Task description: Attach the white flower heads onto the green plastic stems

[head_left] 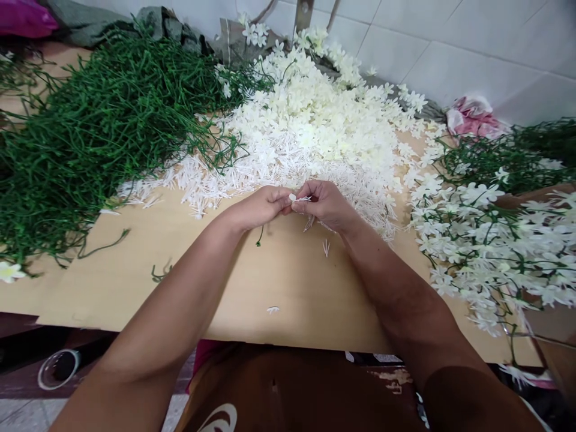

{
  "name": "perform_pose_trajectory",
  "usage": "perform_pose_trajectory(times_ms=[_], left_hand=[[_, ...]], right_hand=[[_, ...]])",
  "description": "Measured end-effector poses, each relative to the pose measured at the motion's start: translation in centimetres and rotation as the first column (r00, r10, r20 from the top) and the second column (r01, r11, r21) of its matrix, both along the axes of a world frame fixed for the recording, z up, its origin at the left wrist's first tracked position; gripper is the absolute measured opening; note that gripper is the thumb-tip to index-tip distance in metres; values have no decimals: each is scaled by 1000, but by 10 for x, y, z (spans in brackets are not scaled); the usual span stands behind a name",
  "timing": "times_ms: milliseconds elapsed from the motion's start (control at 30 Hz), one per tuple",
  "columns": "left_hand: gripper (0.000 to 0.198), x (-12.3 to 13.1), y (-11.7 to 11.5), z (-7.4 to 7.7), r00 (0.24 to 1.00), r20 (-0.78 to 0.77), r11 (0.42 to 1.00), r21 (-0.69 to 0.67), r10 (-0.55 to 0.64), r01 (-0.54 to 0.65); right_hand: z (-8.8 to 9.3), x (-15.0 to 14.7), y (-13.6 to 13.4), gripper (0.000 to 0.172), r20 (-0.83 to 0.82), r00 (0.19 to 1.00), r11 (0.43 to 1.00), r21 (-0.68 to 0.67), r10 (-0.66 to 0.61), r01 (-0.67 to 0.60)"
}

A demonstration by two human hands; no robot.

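My left hand [269,206] and my right hand [323,203] meet above the cardboard, fingertips pinched together. A small white pronged plastic flower piece [305,198] sits in the fingers of my right hand, its rounded white end close to the left fingertips. Below my left hand hangs a thin green artificial stem [260,239], which seems to come from its closed fingers; its upper part is hidden. More white pronged pieces [326,247] lie just under my right hand. Behind both hands spreads a heap of cream-white artificial flowers [310,114].
A large tangle of green stems [103,126] covers the left side. Stems with white flowers [499,240] pile up at the right edge. The cardboard [288,300] ends close to my body. A tiled wall [432,54] stands behind; a clear cup [58,369] is below left.
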State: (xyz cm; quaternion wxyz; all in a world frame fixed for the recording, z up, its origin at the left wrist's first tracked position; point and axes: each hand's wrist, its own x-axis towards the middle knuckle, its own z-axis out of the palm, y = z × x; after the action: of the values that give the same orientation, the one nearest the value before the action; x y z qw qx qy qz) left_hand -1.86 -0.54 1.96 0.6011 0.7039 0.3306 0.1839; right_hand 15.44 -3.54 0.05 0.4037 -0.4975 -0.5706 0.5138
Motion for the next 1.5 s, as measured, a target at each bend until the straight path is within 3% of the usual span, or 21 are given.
perform_pose_trajectory(times_ms=[167,367,567,933,1233,1500], left_hand=[[26,2,1,0,997,36,995,-73,66,-63],[25,4,4,-2,988,0,985,-75,153,-153],[27,5,4,-4,985,50,982,-100,167,-161],[32,6,4,-9,966,107,966,-137,236,-221],[32,8,3,-10,959,104,959,-141,262,-247],[31,10,2,-9,953,81,952,-124,291,-280]], right_hand=[[5,0,0,41,-181,983,992,-129,-17,-6],[8,5,1,43,-203,978,991,-133,-50,23],[4,1,2,36,-202,979,999,-19,-37,34],[0,-7,2,38,-284,943,975,89,-172,205],[-4,-8,3,41,-234,962,983,85,-138,161],[-4,-13,0,40,-158,962,964,115,-222,241]])
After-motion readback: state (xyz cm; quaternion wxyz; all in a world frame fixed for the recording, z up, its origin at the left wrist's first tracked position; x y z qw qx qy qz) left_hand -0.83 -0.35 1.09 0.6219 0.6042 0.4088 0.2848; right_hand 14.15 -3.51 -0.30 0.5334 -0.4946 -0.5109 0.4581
